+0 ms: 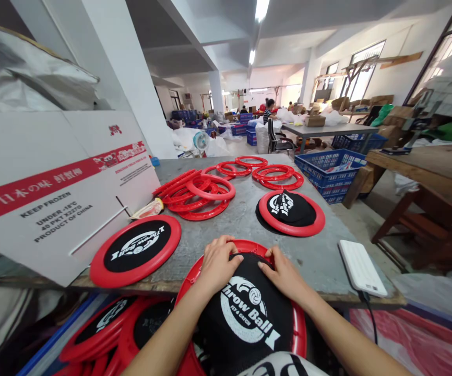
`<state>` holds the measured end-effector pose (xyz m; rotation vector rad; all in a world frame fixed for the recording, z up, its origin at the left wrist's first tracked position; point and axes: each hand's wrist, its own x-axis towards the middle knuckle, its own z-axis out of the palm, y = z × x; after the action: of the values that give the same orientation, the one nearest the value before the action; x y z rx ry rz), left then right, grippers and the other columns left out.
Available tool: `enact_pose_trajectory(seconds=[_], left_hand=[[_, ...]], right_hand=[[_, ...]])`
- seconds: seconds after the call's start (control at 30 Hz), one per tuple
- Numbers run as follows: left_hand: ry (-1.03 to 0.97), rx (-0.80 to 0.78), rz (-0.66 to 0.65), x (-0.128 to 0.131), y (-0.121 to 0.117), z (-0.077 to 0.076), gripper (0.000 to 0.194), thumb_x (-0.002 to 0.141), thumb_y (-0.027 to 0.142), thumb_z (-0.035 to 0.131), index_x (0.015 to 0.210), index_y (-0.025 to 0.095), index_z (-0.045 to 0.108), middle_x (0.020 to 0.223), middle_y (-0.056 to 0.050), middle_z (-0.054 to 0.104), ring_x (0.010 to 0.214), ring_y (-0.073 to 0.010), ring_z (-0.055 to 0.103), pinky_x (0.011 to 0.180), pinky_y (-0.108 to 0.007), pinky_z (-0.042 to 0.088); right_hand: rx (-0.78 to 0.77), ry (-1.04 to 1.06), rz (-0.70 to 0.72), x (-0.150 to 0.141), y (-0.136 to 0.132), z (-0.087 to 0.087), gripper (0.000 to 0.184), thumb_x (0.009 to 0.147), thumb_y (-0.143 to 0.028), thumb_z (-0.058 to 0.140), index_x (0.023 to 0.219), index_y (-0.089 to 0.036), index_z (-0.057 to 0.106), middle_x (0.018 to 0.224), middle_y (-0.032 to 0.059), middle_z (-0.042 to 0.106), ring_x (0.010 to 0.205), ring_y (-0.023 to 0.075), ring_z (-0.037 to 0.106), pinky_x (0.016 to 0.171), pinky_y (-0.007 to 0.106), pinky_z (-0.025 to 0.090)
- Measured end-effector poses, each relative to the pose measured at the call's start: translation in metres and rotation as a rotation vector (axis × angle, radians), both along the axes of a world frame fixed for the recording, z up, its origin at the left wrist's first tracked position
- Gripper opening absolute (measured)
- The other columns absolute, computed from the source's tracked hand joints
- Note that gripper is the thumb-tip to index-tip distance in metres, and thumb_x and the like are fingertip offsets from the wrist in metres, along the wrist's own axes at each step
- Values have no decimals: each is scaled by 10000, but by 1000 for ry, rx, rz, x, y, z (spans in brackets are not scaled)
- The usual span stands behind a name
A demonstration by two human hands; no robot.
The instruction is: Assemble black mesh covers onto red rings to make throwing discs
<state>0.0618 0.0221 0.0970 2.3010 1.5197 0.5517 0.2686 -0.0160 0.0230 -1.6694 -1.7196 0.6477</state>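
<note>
Plainly, left hand [217, 262], right hand [282, 274] pinch white-printed black fabric [248, 309]; red ring [251, 246] showing.

Centred on the near red-rimmed black fabric disc [245, 308] | here's ten o'clock: left red-rimmed black disc [137, 248] | eleven: heaped red plastic rings [210, 197] | one: far red-rimmed black disc [302, 210] | two: white rectangular device [362, 267] | all four on grey tabletop [241, 222]

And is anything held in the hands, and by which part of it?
The left hand and right hand hold the black printed fabric by its far edge, along the red ring; whether they also clasp the ring cannot be told.
</note>
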Motion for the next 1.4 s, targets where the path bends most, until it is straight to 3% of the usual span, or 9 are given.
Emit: enact_pose_trajectory(seconds=[0.4, 0.83, 1.1, 1.2, 1.3, 1.4], left_hand=[[10, 5, 77, -19, -17, 7, 137, 889, 247, 638, 765, 206, 597, 1314, -54, 636, 1219, -288, 555, 1063, -498, 374], [-42, 46, 24, -1, -12, 23, 125, 867, 219, 652, 761, 207, 587, 1299, -46, 634, 1247, -275, 544, 1088, -488, 356], [-31, 11, 56, -8, 9, 6, 141, 869, 212, 634, 743, 203, 572, 1298, -48, 639, 1208, -283, 564, 1060, -481, 382], [-30, -13, 71, -11, 17, -1, 126, 872, 213, 631, 756, 204, 581, 1304, -49, 642, 1190, -282, 572, 1051, -483, 392], [-25, -23, 62, -10, 23, -8, 109, 878, 214, 629, 774, 207, 598, 1311, -45, 644, 1187, -282, 572, 1043, -489, 402], [-11, -40, 64, -6, 28, -16, 117, 879, 205, 633, 764, 204, 607, 1301, -39, 653, 1175, -274, 585, 1045, -493, 417]], right_hand=[[-10, -53, 52, -19, -1, 13, 211, 919, -385, 533, 1052, -243, 451, 1110, 70, 668, 1010, 277, 652, 870, 407, 452], [38, -59, -40, -2, -8, 26, 235, 922, -423, 514, 1067, -246, 462, 1111, 78, 663, 1016, 280, 655, 869, 410, 457], [-29, 60, -2, -4, 12, 16, 270, 879, -427, 563, 1061, -242, 488, 1055, 67, 682, 947, 269, 638, 848, 418, 451], [53, 225, -7, 1, 30, 15, 298, 834, -463, 613, 1008, -234, 536, 1009, 60, 672, 927, 248, 615, 855, 411, 459], [265, 487, -88, 4, 52, 37, 319, 777, -483, 672, 939, -219, 593, 1004, 60, 657, 956, 233, 596, 903, 405, 452], [354, 854, -62, -12, 69, 85, 303, 737, -481, 733, 824, -214, 619, 843, 13, 641, 820, 177, 581, 823, 343, 464]])
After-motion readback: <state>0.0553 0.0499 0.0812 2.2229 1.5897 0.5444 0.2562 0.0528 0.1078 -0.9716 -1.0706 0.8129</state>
